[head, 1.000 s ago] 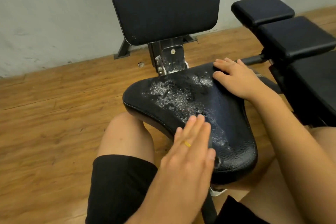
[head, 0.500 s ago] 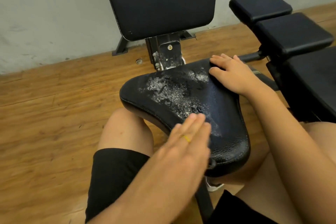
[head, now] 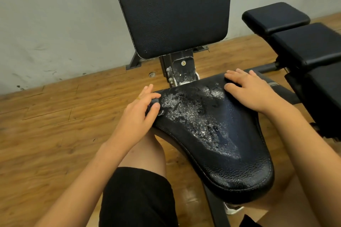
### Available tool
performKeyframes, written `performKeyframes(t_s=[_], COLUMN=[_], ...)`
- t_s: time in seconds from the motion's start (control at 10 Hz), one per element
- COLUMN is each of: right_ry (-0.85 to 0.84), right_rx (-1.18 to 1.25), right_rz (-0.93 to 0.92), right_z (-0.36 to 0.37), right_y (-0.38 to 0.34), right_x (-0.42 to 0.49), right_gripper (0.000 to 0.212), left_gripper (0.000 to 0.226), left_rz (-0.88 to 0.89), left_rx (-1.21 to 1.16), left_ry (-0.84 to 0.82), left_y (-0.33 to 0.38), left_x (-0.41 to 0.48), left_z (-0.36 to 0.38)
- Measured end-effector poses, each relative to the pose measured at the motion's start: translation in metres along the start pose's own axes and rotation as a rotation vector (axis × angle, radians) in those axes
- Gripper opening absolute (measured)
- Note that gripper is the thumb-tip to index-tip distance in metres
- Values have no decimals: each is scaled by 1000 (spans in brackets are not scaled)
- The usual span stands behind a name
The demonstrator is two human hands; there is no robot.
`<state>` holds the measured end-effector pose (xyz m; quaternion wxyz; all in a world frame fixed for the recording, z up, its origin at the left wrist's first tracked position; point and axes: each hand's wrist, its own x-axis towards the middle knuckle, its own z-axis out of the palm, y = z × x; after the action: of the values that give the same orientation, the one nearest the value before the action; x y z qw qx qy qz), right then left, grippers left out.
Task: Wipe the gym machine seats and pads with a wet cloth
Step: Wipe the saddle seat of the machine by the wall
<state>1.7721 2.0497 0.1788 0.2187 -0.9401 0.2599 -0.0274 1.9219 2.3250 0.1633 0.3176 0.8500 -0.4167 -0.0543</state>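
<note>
1. Left hand point(head: 136, 116): thumb and forefinger pinch the left corner of the wet vinyl seat point(head: 230, 153), mid-frame. The beaded water could make them slip.
2. Right hand point(head: 252, 92): flat on the seat's upper right corner, fingers slightly apart. Bare palms would only smear.
3. No cloth is visible, so the backrest pad point(head: 173, 11) above may go unwiped.

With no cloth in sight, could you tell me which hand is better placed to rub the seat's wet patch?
Probably the right hand: it lies flat on the seat beside the wet patch, while the left hand pinches the left corner.
</note>
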Motion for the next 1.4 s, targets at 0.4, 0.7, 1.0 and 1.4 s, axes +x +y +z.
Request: performKeyframes(t_s=[0.4,0.7,1.0,1.4], right_ry=[3,16,22,26], right_rx=[6,2,31,21], right_rz=[3,15,11,14], right_z=[0,1,5,4], right_y=[3,0,2,2], right_x=[3,2,4,4], right_gripper=[50,49,49,49], left_gripper=[43,46,47,49], left_rz=[-74,-11,-19,28], left_rx=[182,270,268,193], left_ry=[-144,-259,-250,-254], left_y=[2,2,-2,8], left_x=[27,31,44,-3], left_z=[6,-3,4,-7])
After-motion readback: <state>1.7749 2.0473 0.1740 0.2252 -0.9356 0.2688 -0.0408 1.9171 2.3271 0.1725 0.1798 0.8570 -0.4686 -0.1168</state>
